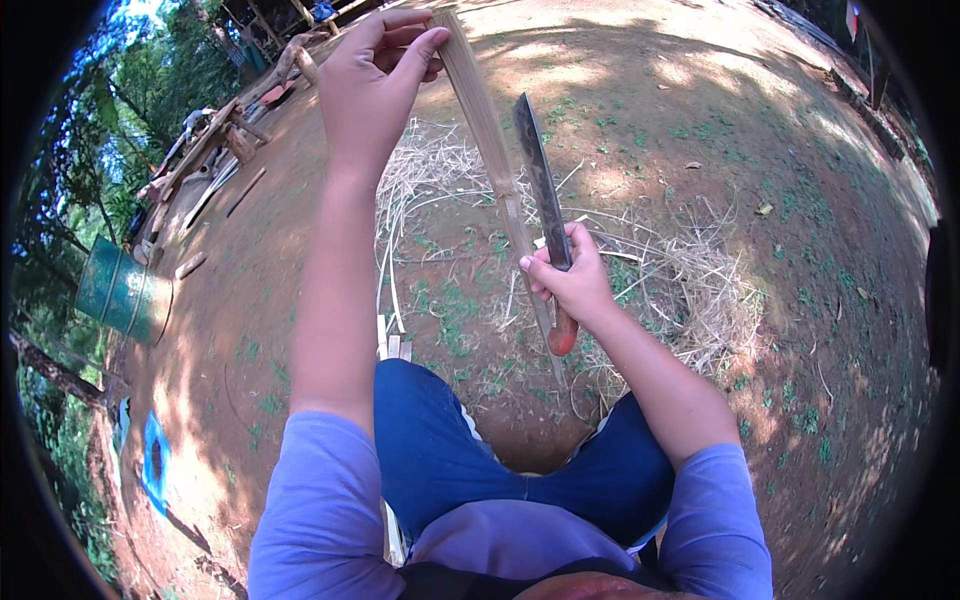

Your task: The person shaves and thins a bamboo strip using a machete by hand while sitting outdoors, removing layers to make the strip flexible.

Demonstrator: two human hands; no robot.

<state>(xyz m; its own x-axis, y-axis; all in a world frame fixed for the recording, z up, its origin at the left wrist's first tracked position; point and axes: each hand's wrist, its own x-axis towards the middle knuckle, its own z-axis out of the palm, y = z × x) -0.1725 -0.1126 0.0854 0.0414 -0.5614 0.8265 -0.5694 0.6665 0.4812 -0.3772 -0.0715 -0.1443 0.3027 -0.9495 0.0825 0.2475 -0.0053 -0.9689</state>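
My left hand, raised at the far end of my reach, pinches the top of a long, flat bamboo strip. The strip slants down and toward me, with a node partway along; its lower end hangs over the ground before my knees. In my right hand is a large knife with a dark blade pointing up and away and a reddish rounded handle. The blade stands just right of the strip, apart from it at the tip. My right thumb lies against the strip's lower part; whether it also presses on it, I cannot tell.
Thin shavings lie in loose heaps ahead and to the right on bare soil. Pale split strips rest beside my left knee. A green metal drum lies at the left, near a wooden bench and a blue object.
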